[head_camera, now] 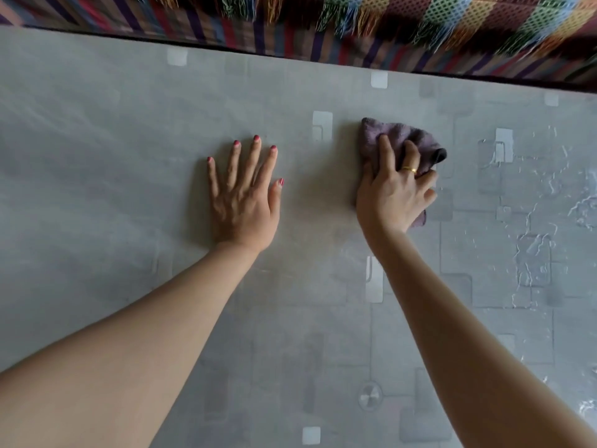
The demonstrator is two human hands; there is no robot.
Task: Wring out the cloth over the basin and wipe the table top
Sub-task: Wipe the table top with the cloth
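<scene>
The grey patterned surface (pixel 97 156) carries both hands: the left hand (pixel 245 202) lies flat, released, while the right hand (pixel 394 192) has its grip bunched on the purple cloth (pixel 381 134). Wet streaks at the right suggest the cloth may smear rather than dry, and the braced palm could slip

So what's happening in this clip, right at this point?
A person is wiping a grey patterned table top. The right hand grips a bunched purple cloth and presses it onto the surface, while the left hand lies flat with fingers spread, apparently for support. Wet streaks glisten on the table to the right of the cloth. No basin is in view. A striped, fringed textile lies beyond the far edge.
</scene>
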